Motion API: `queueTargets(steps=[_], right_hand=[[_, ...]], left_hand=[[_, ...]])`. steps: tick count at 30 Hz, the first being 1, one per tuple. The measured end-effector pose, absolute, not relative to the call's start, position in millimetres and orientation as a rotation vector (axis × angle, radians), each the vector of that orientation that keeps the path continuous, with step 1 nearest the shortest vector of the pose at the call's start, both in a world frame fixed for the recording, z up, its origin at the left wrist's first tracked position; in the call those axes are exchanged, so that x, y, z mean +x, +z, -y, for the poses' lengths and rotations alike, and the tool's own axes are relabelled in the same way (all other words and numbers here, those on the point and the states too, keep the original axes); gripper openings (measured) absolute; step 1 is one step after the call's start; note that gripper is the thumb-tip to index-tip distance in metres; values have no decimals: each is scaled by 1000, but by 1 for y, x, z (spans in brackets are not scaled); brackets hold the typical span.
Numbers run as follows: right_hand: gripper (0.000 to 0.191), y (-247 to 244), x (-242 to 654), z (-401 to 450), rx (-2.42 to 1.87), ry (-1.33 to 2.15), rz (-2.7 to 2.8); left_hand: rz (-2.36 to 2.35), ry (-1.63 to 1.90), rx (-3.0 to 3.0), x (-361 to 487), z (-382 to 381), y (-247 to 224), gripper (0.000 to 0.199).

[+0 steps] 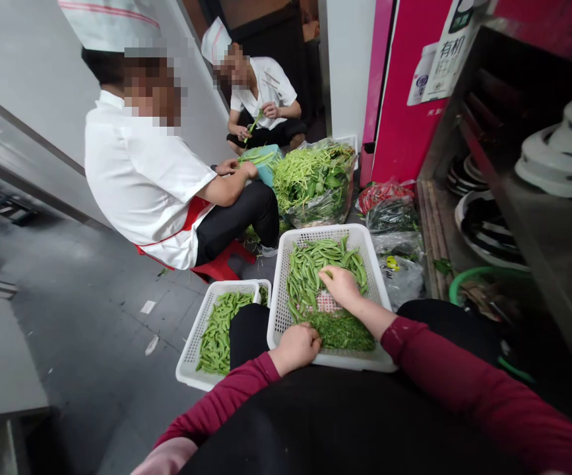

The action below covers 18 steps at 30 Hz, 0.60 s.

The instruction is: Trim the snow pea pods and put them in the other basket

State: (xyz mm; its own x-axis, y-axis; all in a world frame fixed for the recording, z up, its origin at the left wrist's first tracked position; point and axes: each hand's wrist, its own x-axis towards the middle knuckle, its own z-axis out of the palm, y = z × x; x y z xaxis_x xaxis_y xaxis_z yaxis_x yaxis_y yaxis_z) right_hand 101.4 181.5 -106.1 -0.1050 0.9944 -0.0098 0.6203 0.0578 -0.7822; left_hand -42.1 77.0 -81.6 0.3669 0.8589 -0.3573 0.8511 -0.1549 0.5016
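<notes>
A white perforated basket (276, 297) rests at my lap, holding green pea pods (305, 270) toward its far side. Fine green trimmings (340, 332) lie heaped at its near side, and some bare basket floor shows between the two. My right hand (344, 287) reaches over the pods, its fingers pinched together with a bit of green at their tips, seemingly a pea pod. Over the basket's near left part, my left hand (296, 346) is closed with fingers curled inward beside the trimmings. Whatever those fingers hold is hidden.
A second white basket (187, 353) of pea pods stands on the floor at left. Ahead, a seated person (142, 165) and a crouching person (266, 86) handle green stalks by a large bag of greens (315, 178). Metal shelves (547, 264) and a green bin (456, 284) flank my right.
</notes>
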Motion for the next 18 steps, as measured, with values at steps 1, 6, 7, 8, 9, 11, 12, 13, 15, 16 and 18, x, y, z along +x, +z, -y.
queueTargets(steps=[1, 6, 7, 8, 9, 11, 12, 13, 15, 16, 18], right_hand=[[18, -110, 97, -182, -1643, 800, 1943], [17, -126, 74, -172, -1636, 828, 2221], [16, -128, 72, -171, -1626, 832, 2234], [15, -128, 73, -171, -1616, 835, 2237], [13, -127, 74, -171, -1604, 838, 2235], [10, -120, 81, -171, -1565, 857, 2235], [10, -116, 85, -170, -1539, 870, 2239], [10, -110, 89, -168, -1506, 879, 2247], [11, -100, 98, -160, -1418, 882, 2252], [11, -95, 101, -154, -1377, 875, 2238], [11, -88, 106, -143, -1327, 863, 2189]], left_hand=[[-1470, -47, 2096, -41, -76, -83, 18], [-1409, -129, 2194, -39, -79, -76, 39], [-1414, -119, 2168, -41, -80, -75, 32], [-1439, -87, 2123, -43, -81, -74, 23], [-1490, -32, 2048, -45, -84, -73, 17], [-1625, 131, 1800, -50, -90, -72, 23], [-1662, 212, 1651, -52, -95, -71, 26], [-1655, 279, 1512, -53, -99, -69, 28], [-1539, 364, 1324, -54, -108, -65, 28], [-1462, 393, 1285, -54, -110, -63, 28], [-1361, 435, 1246, -51, -113, -58, 27]])
